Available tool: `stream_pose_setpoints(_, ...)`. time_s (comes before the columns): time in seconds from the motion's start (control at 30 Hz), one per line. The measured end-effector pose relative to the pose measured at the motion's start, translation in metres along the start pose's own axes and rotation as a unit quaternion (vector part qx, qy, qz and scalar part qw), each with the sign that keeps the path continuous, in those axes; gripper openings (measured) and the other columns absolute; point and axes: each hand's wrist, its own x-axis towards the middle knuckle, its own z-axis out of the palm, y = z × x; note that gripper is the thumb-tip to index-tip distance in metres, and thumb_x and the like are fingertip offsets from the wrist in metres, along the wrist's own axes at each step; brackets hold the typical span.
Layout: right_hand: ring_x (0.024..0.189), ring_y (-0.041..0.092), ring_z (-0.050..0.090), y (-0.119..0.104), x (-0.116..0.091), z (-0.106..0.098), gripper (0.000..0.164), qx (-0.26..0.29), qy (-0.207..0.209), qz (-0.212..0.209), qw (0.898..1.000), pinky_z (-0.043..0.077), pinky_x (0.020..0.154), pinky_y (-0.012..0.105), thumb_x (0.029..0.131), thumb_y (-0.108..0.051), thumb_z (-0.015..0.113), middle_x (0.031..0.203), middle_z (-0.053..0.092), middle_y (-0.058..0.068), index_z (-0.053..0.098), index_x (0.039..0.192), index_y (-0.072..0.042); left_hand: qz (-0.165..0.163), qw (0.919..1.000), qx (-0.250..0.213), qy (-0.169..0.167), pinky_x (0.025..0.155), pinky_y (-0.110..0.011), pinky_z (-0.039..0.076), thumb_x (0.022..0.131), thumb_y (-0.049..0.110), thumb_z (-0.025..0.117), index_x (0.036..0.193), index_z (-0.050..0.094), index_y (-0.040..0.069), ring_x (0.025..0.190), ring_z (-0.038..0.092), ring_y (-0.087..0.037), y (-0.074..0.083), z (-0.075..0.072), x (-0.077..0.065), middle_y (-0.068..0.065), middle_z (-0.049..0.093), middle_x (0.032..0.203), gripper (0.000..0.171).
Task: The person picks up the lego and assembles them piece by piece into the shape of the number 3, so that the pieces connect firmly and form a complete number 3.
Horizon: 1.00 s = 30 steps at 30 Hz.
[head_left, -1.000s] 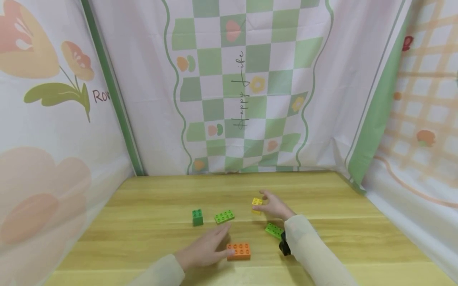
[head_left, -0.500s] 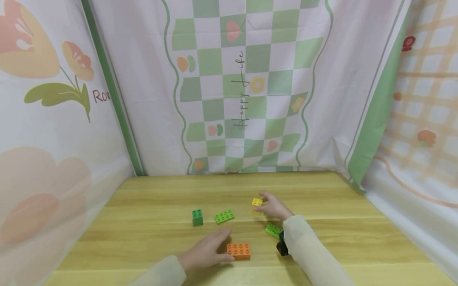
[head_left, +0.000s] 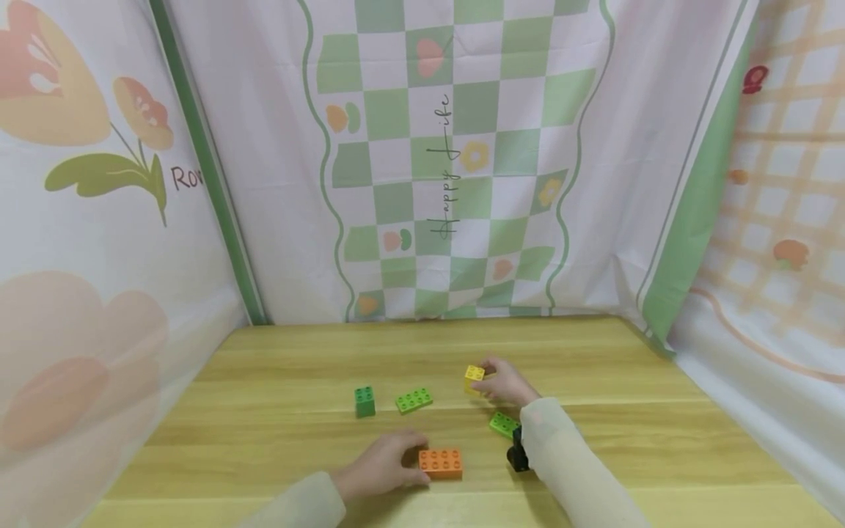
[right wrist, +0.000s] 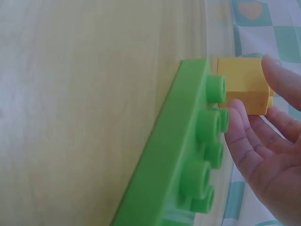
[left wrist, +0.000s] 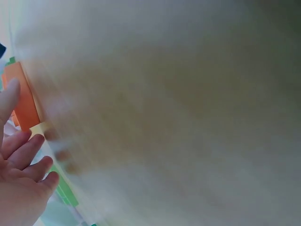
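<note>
An orange toy building brick point(head_left: 440, 465) with studs on top lies near the front of the table. My left hand point(head_left: 379, 463) is at its left end, thumb by the front side and bent fingers by the back, with a small gap at the fingers. Farther back stands a small yellow building brick point(head_left: 473, 379). My right hand point(head_left: 507, 383) pinches it between thumb and fingers from the right. In the right wrist view the thumb lies at one edge of the yellow brick point(right wrist: 242, 84) and fingertips point(right wrist: 235, 107) at the opposite side.
A dark green brick point(head_left: 364, 402) and a flat light green brick point(head_left: 414, 400) sit to the left. Another light green brick point(head_left: 505, 424) lies beside the right wrist, near the black wrist camera point(head_left: 518, 452). Patterned curtains point(head_left: 455, 183) surround the wooden table point(head_left: 297, 359).
The left fingers have drawn in around the orange brick's left end, and the thumb has come off its top. The right fingers have closed in on the yellow brick. The bricks stay put.
</note>
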Motion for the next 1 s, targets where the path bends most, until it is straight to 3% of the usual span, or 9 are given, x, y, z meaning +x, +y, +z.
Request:
stream_pose_setpoints(0.23,0.075,0.026,0.058,-0.0003,0.0002,0.0017,0.04,0.01,0.009,0.017,1.0,0.051,0.063,0.035,0.083,0.001,0.063,0.107,0.053,0.023,0.046,0.118,0.012,-0.006,0.9999,0.001,0.013,0.098,-0.046,0.035,0.074,0.033,0.074,0.117,0.061,0.012,0.119,0.046,-0.029,0.0016,0.0002,0.0002,-0.005,0.057,0.123,0.05)
stream_pose_setpoints(0.47,0.072,0.025,0.057,0.0019,0.0022,0.0018,0.037,0.019,0.008,0.026,0.999,0.051,0.06,0.033,0.083,0.001,0.063,0.098,0.055,0.02,0.046,0.114,0.013,-0.016,0.9996,-0.001,0.022,0.097,-0.045,0.037,0.074,0.032,0.074,0.114,0.063,0.011,0.117,0.048,-0.029,0.0017,0.0023,0.0001,-0.007,0.058,0.121,0.046)
stream_pose_setpoints(0.67,0.071,0.025,0.056,0.0016,0.0021,0.0005,0.035,0.026,0.011,0.034,0.999,0.051,0.059,0.035,0.084,0.002,0.062,0.1,0.054,0.02,0.047,0.114,0.011,-0.024,0.9989,-0.015,0.038,0.095,-0.045,0.04,0.073,0.028,0.076,0.112,0.065,0.009,0.114,0.05,-0.031,0.0043,0.0041,-0.0011,-0.015,0.056,0.122,0.044)
stream_pose_setpoints(0.83,0.077,0.025,0.057,0.0024,0.0037,-0.0011,0.032,0.024,0.02,0.045,0.999,0.051,0.062,0.033,0.086,-0.002,0.061,0.103,0.056,0.019,0.049,0.113,0.008,-0.033,0.9982,-0.02,0.045,0.095,-0.048,0.038,0.073,0.027,0.076,0.113,0.064,0.007,0.116,0.047,-0.037,0.0053,0.0046,-0.0017,-0.023,0.051,0.125,0.046)
stream_pose_setpoints(1.0,0.082,0.024,0.058,0.001,0.0039,-0.0028,0.03,0.028,0.027,0.035,0.999,0.053,0.067,0.035,0.086,-0.004,0.063,0.102,0.057,0.017,0.052,0.111,0.007,-0.033,0.9982,-0.017,0.047,0.095,-0.047,0.039,0.074,0.027,0.076,0.115,0.064,0.008,0.116,0.047,-0.036,0.0043,0.0059,-0.0028,-0.021,0.053,0.125,0.047)
